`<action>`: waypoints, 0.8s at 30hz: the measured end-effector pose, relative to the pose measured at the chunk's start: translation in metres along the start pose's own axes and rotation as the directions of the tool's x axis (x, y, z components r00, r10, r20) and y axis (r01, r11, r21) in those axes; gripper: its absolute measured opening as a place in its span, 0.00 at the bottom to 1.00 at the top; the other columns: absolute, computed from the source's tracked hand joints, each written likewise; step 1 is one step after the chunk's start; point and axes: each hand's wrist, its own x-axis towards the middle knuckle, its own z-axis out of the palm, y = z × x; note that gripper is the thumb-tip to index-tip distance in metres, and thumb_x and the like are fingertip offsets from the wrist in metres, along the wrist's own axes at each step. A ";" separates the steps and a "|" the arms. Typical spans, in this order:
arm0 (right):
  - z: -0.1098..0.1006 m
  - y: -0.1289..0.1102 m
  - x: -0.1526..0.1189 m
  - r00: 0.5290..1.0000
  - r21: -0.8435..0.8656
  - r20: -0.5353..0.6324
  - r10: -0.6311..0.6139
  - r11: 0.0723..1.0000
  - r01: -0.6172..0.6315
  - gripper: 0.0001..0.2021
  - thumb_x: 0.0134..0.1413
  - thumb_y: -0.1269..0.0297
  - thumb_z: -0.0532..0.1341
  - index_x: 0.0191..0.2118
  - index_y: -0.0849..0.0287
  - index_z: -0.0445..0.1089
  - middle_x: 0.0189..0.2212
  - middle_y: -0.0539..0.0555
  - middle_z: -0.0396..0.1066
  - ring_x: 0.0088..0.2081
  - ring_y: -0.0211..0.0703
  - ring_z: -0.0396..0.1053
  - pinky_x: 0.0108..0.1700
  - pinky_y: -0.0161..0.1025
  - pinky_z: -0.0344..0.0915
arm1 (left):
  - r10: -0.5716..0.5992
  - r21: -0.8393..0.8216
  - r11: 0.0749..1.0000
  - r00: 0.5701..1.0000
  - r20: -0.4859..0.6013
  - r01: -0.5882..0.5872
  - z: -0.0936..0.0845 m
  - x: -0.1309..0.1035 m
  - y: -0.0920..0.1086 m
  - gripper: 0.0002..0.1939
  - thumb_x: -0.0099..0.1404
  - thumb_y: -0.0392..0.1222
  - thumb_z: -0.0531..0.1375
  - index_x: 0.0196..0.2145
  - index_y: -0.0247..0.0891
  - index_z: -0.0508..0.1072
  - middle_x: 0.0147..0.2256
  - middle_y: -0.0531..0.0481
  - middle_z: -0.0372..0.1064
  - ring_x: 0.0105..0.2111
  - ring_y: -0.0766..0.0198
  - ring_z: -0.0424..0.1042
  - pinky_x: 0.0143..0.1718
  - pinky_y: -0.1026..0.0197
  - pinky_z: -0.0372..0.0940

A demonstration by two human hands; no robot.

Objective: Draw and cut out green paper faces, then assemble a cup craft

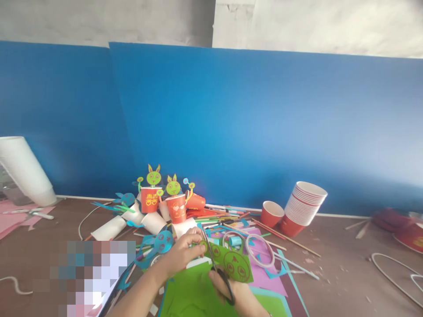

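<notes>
Black-handled scissors [213,259] are gripped in my right hand [224,286], their blades pointing up and away across a piece of green paper [246,264]. A round face and smaller circles are drawn on that paper. My left hand [188,251] pinches the paper's left end, close to the blades. Beneath both hands lies a larger green sheet [188,290]. Beyond them stand two red paper cups [176,209] with green rabbit-like heads and paper arms. A blue paper face [163,241] lies just left of my left hand.
A tilted stack of paper cups [302,209] and a single red cup [272,214] stand at the back right. Tape rolls [271,259], pencils, sticks and purple paper [280,281] clutter the middle. White cups [28,171] lean at the far left. A blue panel [247,127] closes the back.
</notes>
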 end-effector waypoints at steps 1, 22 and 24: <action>0.000 -0.002 0.000 1.000 -0.013 -0.001 0.007 1.000 -0.007 0.20 0.53 0.60 0.51 0.12 0.53 0.48 0.11 0.46 0.51 0.18 0.38 0.56 0.37 0.38 0.63 | -0.007 0.001 1.000 1.000 0.004 0.007 0.000 0.000 0.001 0.10 0.57 0.43 0.55 0.20 0.38 0.64 0.34 0.50 0.57 0.41 0.59 0.60 0.46 0.60 0.55; -0.009 -0.001 0.001 0.998 0.119 0.063 -0.010 0.993 0.002 0.20 0.47 0.57 0.57 0.11 0.54 0.51 0.08 0.44 0.51 0.14 0.34 0.49 0.22 0.33 0.52 | -0.011 -0.055 0.998 0.998 0.069 0.014 -0.007 -0.004 0.010 0.09 0.54 0.40 0.56 0.20 0.37 0.63 0.34 0.51 0.58 0.39 0.60 0.60 0.43 0.60 0.56; -0.010 0.000 0.001 0.998 0.107 0.067 -0.014 0.994 0.006 0.19 0.47 0.57 0.56 0.12 0.53 0.51 0.08 0.44 0.50 0.14 0.34 0.49 0.23 0.33 0.53 | -0.009 -0.050 0.999 0.997 0.071 0.013 -0.007 -0.004 0.010 0.09 0.54 0.39 0.56 0.19 0.38 0.63 0.34 0.51 0.58 0.40 0.60 0.60 0.43 0.61 0.55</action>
